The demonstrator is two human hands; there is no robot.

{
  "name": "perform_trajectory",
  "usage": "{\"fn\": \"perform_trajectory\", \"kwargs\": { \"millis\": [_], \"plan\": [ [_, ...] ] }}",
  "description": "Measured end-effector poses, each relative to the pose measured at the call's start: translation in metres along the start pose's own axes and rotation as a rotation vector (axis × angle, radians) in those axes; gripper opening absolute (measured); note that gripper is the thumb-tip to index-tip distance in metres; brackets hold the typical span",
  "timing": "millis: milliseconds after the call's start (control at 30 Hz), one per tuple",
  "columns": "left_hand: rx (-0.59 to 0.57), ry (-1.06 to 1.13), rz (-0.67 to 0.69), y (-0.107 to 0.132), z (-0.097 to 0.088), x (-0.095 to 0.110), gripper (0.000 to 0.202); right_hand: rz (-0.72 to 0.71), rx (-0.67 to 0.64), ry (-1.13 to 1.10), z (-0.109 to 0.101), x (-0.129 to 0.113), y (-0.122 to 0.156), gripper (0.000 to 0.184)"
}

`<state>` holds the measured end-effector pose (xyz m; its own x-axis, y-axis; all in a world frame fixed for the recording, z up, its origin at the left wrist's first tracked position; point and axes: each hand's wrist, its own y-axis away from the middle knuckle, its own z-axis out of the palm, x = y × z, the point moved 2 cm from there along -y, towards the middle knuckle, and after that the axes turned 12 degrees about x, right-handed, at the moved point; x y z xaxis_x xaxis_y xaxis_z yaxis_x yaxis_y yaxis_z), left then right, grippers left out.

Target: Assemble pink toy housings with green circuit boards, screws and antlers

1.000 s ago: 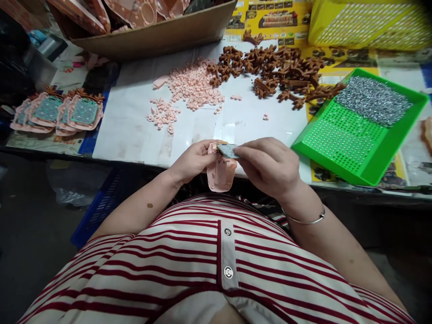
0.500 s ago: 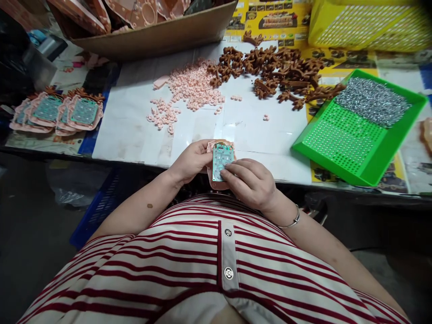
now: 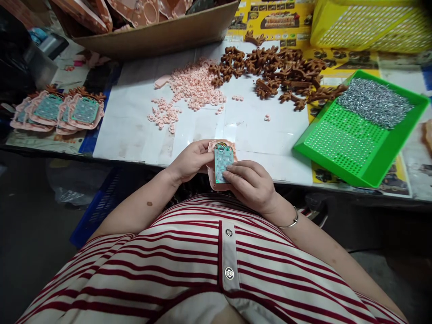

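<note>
At the table's front edge, a pink plastic shell (image 3: 212, 175) is held between my two hands. A green circuit board (image 3: 222, 162) lies inside it, with thin wires at its top end. My left hand (image 3: 193, 161) is closed on the shell's left side, thumb on the near face and fingers mostly behind. My right hand (image 3: 253, 183) grips the lower right side, its fingertips pressed on the board's face; that hand's thumb is hidden. Beyond the hands lie small pink plastic pieces (image 3: 194, 85) in a heap and brown antler-shaped parts (image 3: 270, 67).
A green perforated tray (image 3: 351, 144) with many small screws (image 3: 374, 101) stands at the right. Several pink shells with boards (image 3: 84, 110) are stacked at the left. A cardboard box (image 3: 151, 42) of pink parts and a yellow basket (image 3: 367, 27) stand at the back.
Both hands still hold the shell and board in nearly the same place. The right fingers have shifted very slightly over the board, and the whole view has moved a little.
</note>
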<state>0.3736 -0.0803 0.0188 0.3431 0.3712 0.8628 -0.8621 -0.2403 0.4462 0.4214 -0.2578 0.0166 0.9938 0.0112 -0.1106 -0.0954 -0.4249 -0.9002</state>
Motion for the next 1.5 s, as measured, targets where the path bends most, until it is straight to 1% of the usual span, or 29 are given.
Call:
{"fn": "perform_trajectory", "kwargs": {
  "millis": [133, 233, 367, 533, 633, 667, 733, 800, 900, 967, 1033, 1100, 1167, 1233, 1333, 1400, 1500],
  "plan": [
    [-0.072, 0.039, -0.051, -0.001, -0.007, 0.002, 0.047, 0.016, -0.014, -0.012, -0.001, 0.000, 0.005, 0.019],
    [-0.114, 0.077, -0.069, -0.002, -0.009, 0.003, 0.048, 0.003, -0.017, -0.008, -0.001, -0.001, 0.007, 0.019],
    [-0.082, 0.052, -0.042, -0.002, -0.006, 0.003, 0.046, -0.044, -0.034, 0.017, 0.000, -0.002, 0.008, 0.018],
    [-0.043, 0.004, -0.015, -0.001, -0.002, 0.000, 0.046, -0.060, -0.079, -0.012, 0.000, -0.003, 0.008, 0.014],
    [-0.024, -0.010, 0.004, -0.001, -0.001, 0.000, 0.043, -0.043, -0.140, -0.058, -0.001, -0.003, 0.008, 0.037],
    [-0.032, -0.011, 0.008, -0.001, -0.001, 0.000, 0.042, -0.041, -0.132, -0.065, -0.002, -0.003, 0.007, 0.043],
    [-0.062, -0.005, 0.017, -0.001, 0.000, 0.001, 0.041, -0.012, -0.083, -0.038, -0.003, -0.002, 0.006, 0.049],
    [-0.081, 0.003, 0.022, -0.001, 0.000, 0.001, 0.042, 0.074, -0.080, 0.021, -0.002, 0.002, 0.003, 0.058],
    [-0.066, -0.004, 0.025, -0.002, 0.000, 0.000, 0.042, 0.193, -0.200, 0.061, 0.004, 0.006, -0.001, 0.077],
    [-0.039, -0.012, 0.032, -0.002, 0.000, 0.000, 0.041, 0.220, -0.255, 0.060, 0.007, 0.008, -0.002, 0.082],
    [-0.011, -0.010, 0.051, -0.002, 0.001, 0.000, 0.038, 0.235, -0.264, 0.067, 0.009, 0.007, -0.003, 0.081],
    [0.011, 0.006, 0.077, 0.000, 0.003, 0.002, 0.033, 0.231, -0.243, 0.078, 0.009, 0.006, -0.006, 0.080],
    [0.016, 0.040, 0.093, 0.001, 0.006, 0.003, 0.028, 0.210, -0.206, 0.093, 0.006, 0.004, -0.009, 0.080],
    [-0.005, 0.108, 0.079, 0.003, 0.011, 0.004, 0.028, 0.193, -0.170, 0.119, 0.002, 0.004, -0.013, 0.079],
    [-0.088, 0.224, 0.038, 0.004, 0.020, 0.004, 0.038, 0.178, -0.128, 0.170, -0.002, 0.005, -0.015, 0.077],
    [-0.134, 0.247, 0.034, 0.004, 0.026, 0.002, 0.049, 0.184, -0.108, 0.196, -0.003, 0.007, -0.011, 0.073],
    [-0.133, 0.195, 0.045, 0.002, 0.034, -0.001, 0.060, 0.237, -0.116, 0.203, -0.003, 0.011, -0.003, 0.070]
  ]
}}
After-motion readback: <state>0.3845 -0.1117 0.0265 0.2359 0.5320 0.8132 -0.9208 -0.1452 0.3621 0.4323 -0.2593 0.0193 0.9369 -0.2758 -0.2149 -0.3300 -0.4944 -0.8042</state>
